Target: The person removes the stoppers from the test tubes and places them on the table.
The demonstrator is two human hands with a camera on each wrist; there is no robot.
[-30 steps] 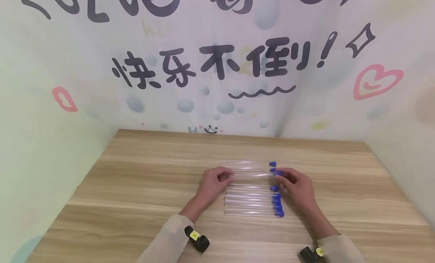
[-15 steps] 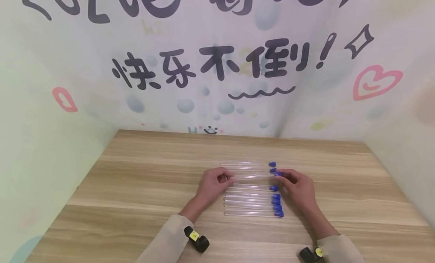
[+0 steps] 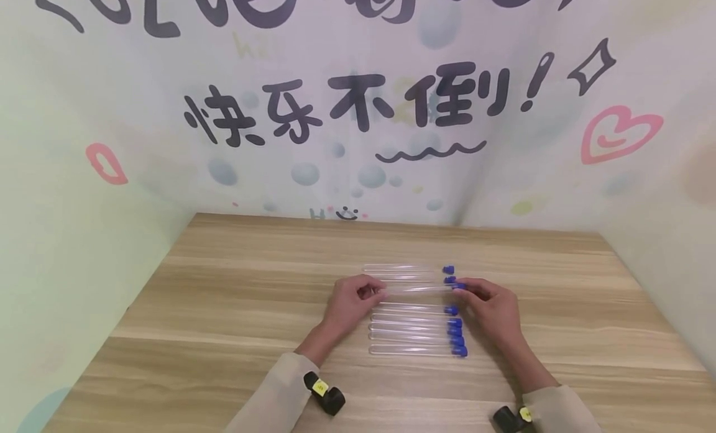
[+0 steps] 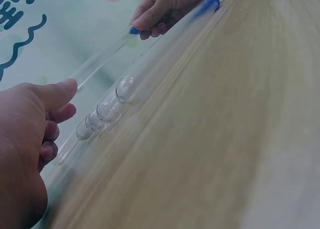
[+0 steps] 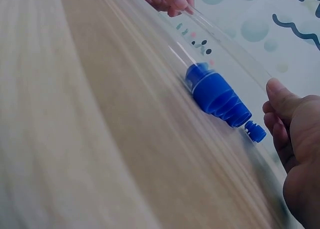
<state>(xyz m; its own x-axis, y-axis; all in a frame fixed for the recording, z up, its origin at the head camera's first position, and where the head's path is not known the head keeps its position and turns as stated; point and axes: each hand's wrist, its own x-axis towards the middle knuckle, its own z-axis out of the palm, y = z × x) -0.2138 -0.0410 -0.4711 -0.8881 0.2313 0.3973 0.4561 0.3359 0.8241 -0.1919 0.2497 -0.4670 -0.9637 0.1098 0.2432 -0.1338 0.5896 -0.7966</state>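
A slender transparent round-ended tube (image 3: 416,290) spans the gap between the two hands, held just above the light wood-grain tabletop (image 3: 224,333). The left hand (image 3: 351,304) pinches its rounded end between thumb and fingertips, so nearly the whole length extends rightward from that grip. At the other end, the right hand (image 3: 495,309) pinches the small blue cap (image 3: 458,286), partly covered by the fingertips; how deeply the cap is seated cannot be told. Nearer the person, a row of clear tubes with blue caps (image 3: 414,350) lies roughly parallel to the held one, caps to the right. Beyond it lie two more clear tubes (image 3: 399,269), with blue caps (image 3: 449,269) by their right ends.
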